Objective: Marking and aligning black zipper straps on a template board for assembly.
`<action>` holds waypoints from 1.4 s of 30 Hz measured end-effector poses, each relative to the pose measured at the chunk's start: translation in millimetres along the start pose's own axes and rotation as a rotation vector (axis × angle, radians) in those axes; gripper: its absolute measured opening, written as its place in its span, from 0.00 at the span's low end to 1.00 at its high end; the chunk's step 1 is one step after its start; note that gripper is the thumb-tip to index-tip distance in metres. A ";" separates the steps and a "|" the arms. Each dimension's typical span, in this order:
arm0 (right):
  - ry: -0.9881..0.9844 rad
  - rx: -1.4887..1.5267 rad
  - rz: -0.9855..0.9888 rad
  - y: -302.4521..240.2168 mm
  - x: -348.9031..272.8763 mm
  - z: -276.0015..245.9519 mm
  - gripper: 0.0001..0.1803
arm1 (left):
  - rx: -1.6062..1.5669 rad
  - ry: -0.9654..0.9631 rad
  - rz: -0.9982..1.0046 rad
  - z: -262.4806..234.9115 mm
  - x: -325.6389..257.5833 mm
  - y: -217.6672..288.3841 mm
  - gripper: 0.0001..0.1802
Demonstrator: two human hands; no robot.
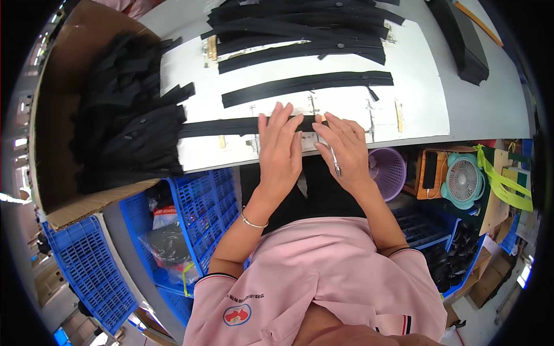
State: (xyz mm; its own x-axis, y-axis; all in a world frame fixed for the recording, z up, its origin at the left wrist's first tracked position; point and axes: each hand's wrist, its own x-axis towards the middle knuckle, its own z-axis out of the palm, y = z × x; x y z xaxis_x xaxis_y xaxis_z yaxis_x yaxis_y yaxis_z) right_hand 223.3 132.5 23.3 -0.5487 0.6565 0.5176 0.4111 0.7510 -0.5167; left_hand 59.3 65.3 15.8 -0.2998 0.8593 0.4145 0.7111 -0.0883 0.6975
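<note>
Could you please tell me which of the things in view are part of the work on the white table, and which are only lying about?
In hand:
- black zipper strip under both hands
- left hand, flat on it
- right hand, with small metal tool
- spare black strips
- cardboard box of strips

Lying about:
- purple basket
- teal fan
- blue crates

Under your left hand [281,151] and right hand [345,151] lies a black zipper strip [219,126] of matt woven cloth. The table top [421,98] is smooth, white and faintly glossy, with patches of yellowed tape. Your right hand carries small scissors [334,162] of bright metal. The box [63,109] at your left is plain brown cardboard, matt. The crates [86,271] below are blue moulded plastic lattice; the basket [388,170] is purple plastic.
</note>
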 end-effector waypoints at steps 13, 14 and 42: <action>-0.120 -0.598 -0.007 83.5 -41.2 -73.2 0.28 | 0.278 -0.133 -0.058 -47.9 -29.1 -21.7 0.24; -0.129 -0.628 -0.015 86.8 -42.4 -77.8 0.28 | 0.292 -0.120 -0.067 -47.2 -30.5 -21.6 0.24; -0.148 0.659 0.369 -57.8 66.3 73.9 0.08 | 0.334 0.020 -0.145 -64.1 -48.8 -48.3 0.29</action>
State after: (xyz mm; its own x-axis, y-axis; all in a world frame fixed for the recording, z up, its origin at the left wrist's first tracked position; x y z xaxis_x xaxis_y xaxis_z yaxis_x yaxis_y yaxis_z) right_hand 109.3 127.4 37.1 -0.5709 0.8053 0.1597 0.0934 0.2570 -0.9619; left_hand -1.1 -4.6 -0.6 -0.4229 0.8404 0.3389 0.8278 0.2062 0.5217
